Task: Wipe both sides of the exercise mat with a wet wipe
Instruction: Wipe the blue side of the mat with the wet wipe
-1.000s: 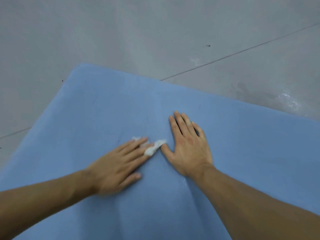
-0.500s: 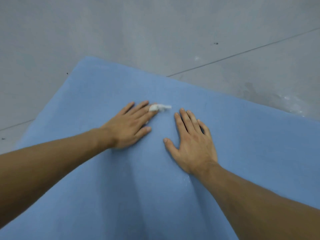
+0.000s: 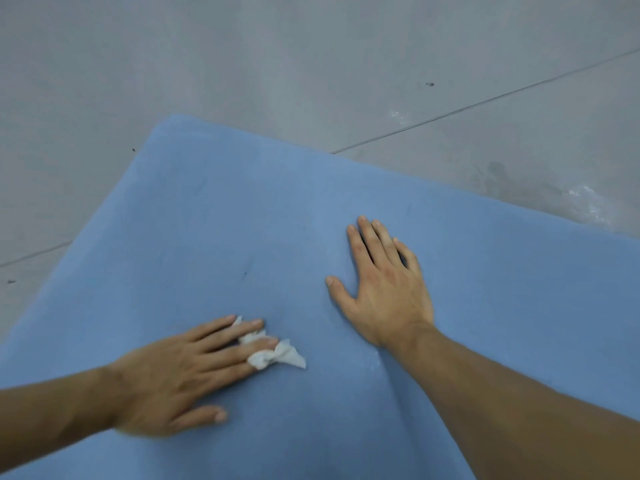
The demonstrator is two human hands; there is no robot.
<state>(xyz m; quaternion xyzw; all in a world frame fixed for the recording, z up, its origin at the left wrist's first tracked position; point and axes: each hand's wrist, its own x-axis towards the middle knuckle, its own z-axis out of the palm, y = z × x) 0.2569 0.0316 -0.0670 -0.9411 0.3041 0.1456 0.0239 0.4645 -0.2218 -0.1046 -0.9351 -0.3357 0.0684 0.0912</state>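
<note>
Mat (image 3: 207,220), blue, flat on floor (image 3: 242,57); wiping in progress, near left area.
Left hand (image 3: 180,372): grip released, straight fingers pressing bunched wipe (image 3: 277,356) onto mat, loose end trailing right. Right hand (image 3: 384,285): grip released, palm flat, mid-mat. Risks: wipe, only pressed, may slip free; bunched, it probably covers a narrow strip and leaves gaps; mat may creep if the right hand lifts.

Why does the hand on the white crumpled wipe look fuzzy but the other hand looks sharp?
Head view: the left hand pressing the crumpled white wet wipe is smeared at its wrist edge, probably motion blur; the right hand, flat on the soft blue exercise mat, is crisp; the grey floor shows pale glare patches at far right.
</note>
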